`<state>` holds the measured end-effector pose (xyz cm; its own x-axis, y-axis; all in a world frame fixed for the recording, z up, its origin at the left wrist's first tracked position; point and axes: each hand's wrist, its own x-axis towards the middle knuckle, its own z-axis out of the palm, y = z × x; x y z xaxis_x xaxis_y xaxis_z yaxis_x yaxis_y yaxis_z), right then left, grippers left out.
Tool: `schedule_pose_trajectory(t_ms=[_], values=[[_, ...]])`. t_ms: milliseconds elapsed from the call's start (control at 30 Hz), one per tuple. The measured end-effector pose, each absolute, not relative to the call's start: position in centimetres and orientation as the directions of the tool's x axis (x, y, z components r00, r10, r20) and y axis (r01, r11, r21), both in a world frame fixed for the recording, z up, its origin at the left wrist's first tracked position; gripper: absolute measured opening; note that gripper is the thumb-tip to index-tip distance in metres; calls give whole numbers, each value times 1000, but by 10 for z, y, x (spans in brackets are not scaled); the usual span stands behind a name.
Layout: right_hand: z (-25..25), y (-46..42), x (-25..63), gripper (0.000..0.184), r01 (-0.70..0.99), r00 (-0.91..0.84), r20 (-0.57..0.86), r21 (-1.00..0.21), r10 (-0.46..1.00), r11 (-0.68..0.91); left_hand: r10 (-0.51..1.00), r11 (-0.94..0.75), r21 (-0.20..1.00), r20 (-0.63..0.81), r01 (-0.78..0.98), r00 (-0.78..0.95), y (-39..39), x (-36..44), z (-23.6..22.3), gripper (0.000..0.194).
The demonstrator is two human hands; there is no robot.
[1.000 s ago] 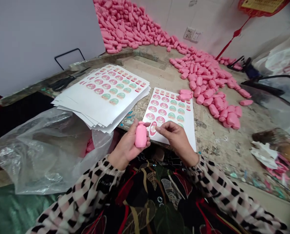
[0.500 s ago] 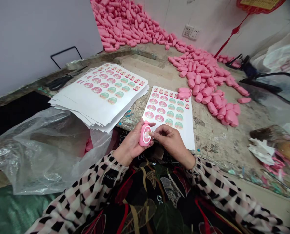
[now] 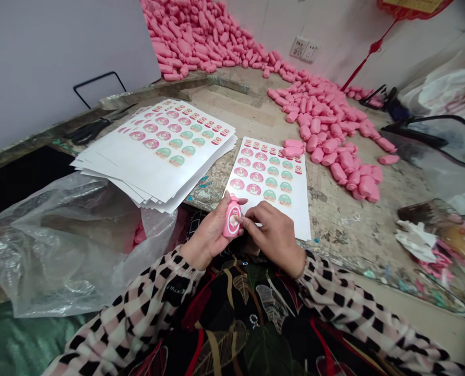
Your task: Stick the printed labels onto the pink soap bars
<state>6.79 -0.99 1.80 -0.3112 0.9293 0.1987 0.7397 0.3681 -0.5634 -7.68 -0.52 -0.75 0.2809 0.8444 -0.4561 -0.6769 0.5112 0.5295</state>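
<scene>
A small pink bottle (image 3: pixel 227 227) lies in my left hand (image 3: pixel 206 233), whose fingers wrap round it. On the bottle's front is an oval pink label (image 3: pixel 235 213) with a white edge. My right hand (image 3: pixel 273 232) has its fingers curled in, and its thumb tip touches the label. Whether anything is pinched in that hand is hidden. Just beyond the hands lies a sheet of round pink and green stickers (image 3: pixel 265 169). Two pink bottles (image 3: pixel 294 148) rest on its far right corner.
A thick stack of sticker sheets (image 3: pixel 138 167) lies to the left on the worn table (image 3: pixel 330 219). Pink bottles (image 3: pixel 326 120) are heaped along the wall. A clear plastic bag (image 3: pixel 79 245) hangs at the left front. White scraps (image 3: pixel 416 240) and clutter lie at the right edge.
My right thumb has shifted slightly on the label, and the bottle is turned a little in my left hand. The whole view has moved slightly.
</scene>
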Motion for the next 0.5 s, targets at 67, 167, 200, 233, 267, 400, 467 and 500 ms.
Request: schedule_pose_trajectory(t_ms=[67,167,200,233,267,400,467,500], values=[[20,-7,70,28,783,-281,221,-509,934,357,838,526,535,-462,-662,292,-6,-76,-7,45],[16,1,69,29,633,-166,82,-755,983,170,851,508,596,-459,-622,255,-8,-73,-4,50],[13,3,68,32,500,-160,-18,-864,987,65,864,487,628,-451,-607,226,-10,-71,-3,51],[11,4,66,34,341,-181,-122,-938,976,-55,875,467,662,-442,-587,198,-11,-69,-1,51],[8,5,64,36,186,-221,-212,-967,952,-172,883,453,692,-435,-562,176,-12,-67,1,51],[5,4,61,37,-139,-371,-335,-902,866,-409,891,453,766,-398,-456,218,-18,-66,9,46],[6,2,62,36,-172,-399,-329,-890,856,-422,882,464,790,-370,-401,293,-22,-69,14,38],[6,2,63,35,-177,-408,-322,-890,854,-420,872,472,799,-362,-372,329,-23,-70,16,36]])
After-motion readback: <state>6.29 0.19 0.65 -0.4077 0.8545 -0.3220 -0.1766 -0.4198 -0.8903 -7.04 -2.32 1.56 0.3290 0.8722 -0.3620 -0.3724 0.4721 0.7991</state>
